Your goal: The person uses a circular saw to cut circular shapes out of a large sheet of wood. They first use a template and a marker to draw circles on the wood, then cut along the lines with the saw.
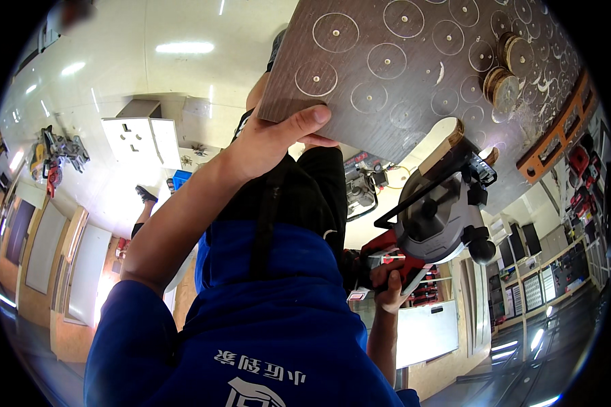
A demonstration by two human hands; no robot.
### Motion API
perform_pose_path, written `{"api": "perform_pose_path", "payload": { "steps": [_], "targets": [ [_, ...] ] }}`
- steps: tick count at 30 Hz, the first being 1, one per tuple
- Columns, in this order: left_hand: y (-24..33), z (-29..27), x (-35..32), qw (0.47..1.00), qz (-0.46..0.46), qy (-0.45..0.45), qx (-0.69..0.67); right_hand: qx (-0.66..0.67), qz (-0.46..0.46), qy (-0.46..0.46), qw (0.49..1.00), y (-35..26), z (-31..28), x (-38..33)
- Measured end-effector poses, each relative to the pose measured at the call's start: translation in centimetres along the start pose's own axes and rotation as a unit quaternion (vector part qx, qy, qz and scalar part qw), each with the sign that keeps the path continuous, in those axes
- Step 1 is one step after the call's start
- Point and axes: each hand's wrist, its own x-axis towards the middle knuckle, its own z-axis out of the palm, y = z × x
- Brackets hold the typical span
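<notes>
At the far left, a bench saw (58,159) stands on the floor, then a white cabinet (142,141). The left hand (273,139) grips the dark wooden board (414,78) at its near left corner: thumb flat on the top face, the other fingers mostly out of sight beneath, a pinch that probably steadies the corner. Ring-shaped cuts, many with a small hole at the centre, cover the board, which takes up the top of the view; its far edge is cut off.

Right of the person's blue shirt (258,298), the right hand (385,288) is closed around the handle of a red and black saw (431,220), likely to bear its weight and aim it. The saw is by the board's near edge; its round grey guard hides much of the blade, and I cannot tell whether the saw touches the board.

Two round wood pieces (521,55) sit towards the board's right edge, amid pale shavings. Along that edge is an orange slotted bar (560,129); what holds it there is unclear. Shelves (543,281) beyond bend into the dark rim.
</notes>
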Motion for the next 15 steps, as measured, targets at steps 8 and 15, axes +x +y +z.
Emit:
{"api": "perform_pose_path", "payload": {
  "steps": [8,15],
  "targets": [
    [-0.01,-0.17,-0.22,1.0,0.003,0.001,0.001,-0.007,0.005,0.009,1.0,-0.03,-0.15,-0.04],
    [0.19,-0.07,-0.13,1.0,-0.013,0.004,0.009,-0.004,0.03,0.019,0.999,-0.38,-0.15,-0.04]
  ]
}}
